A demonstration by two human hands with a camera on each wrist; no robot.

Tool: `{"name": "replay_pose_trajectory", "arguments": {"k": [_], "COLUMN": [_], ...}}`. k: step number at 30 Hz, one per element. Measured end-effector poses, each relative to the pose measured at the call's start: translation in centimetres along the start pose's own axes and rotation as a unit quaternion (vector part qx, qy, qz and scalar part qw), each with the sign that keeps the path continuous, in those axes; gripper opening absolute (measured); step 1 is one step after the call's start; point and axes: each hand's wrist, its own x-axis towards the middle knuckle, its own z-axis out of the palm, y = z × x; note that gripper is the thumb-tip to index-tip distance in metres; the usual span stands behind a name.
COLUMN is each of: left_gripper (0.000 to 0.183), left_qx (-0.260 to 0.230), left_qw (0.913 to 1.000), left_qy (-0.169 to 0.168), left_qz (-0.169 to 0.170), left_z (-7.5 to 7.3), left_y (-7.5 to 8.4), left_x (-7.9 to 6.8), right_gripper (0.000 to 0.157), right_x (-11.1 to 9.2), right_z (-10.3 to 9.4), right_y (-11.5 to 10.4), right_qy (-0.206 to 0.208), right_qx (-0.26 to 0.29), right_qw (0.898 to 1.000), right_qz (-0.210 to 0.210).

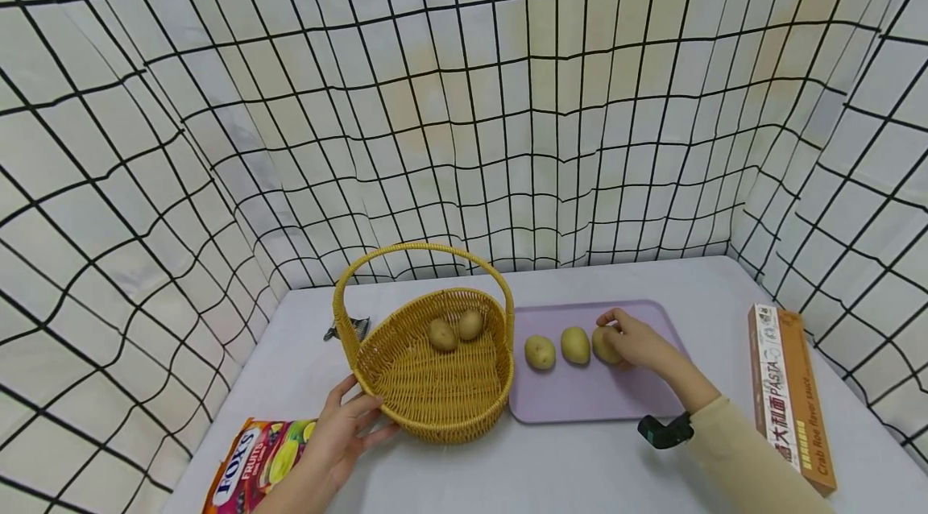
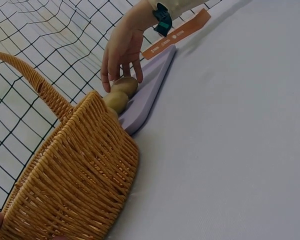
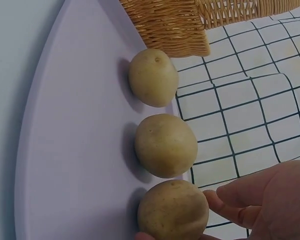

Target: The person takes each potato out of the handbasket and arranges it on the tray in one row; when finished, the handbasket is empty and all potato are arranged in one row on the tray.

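Note:
A yellow-brown wicker basket (image 1: 449, 417) with a tall arched handle stands at the centre of the table. Inside it lie two potatoes, one (image 1: 442, 334) beside the other (image 1: 470, 325). My left hand (image 1: 344, 433) holds the basket's front left rim. To the right is a lilac tray (image 1: 580, 401) with three potatoes in a row. My right hand (image 1: 638, 341) has its fingers around the rightmost potato (image 3: 172, 212), which still sits low at the tray. The middle potato (image 3: 166, 145) and the left one (image 3: 153, 77) lie untouched beside it.
At the front left lies a colourful Fox's Fruits bag (image 1: 261, 462). A long orange and white pasta box (image 1: 790, 397) lies on the right. Behind the basket's left side is a small dark packet (image 1: 355, 329). White walls with black netting (image 1: 464, 95) enclose the table.

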Motion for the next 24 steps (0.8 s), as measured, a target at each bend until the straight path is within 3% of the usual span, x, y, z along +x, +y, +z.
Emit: {"name": "replay_pose_trajectory", "arguments": {"k": [6, 12, 17, 24], "left_gripper": [0.089, 0.090, 0.090, 0.089], "left_qx": [0.003, 0.004, 0.004, 0.008], "left_qw": [1.0000, 1.0000, 1.0000, 1.0000], "left_qy": [-0.002, -0.001, 0.001, 0.003], "left_qz": [0.003, 0.003, 0.002, 0.001], "left_z": [-0.1, 0.0, 0.1, 0.1], "left_y": [-0.1, -0.1, 0.1, 0.1], "left_x": [0.1, 0.1, 0.0, 0.0], "right_gripper": [0.034, 0.035, 0.038, 0.039], "right_x": [0.0, -0.3, -1.1, -2.9], "right_z": [-0.5, -1.1, -2.2, -3.1], "right_y": [-0.3, -1.4, -4.3, -9.2], "right_qy": [-0.004, 0.047, 0.074, 0.062], "right_qx": [-0.034, -0.107, -0.125, -0.121], "right_qw": [0.999, 0.991, 0.985, 0.982], "right_qz": [-0.012, -0.070, -0.091, -0.135]}}
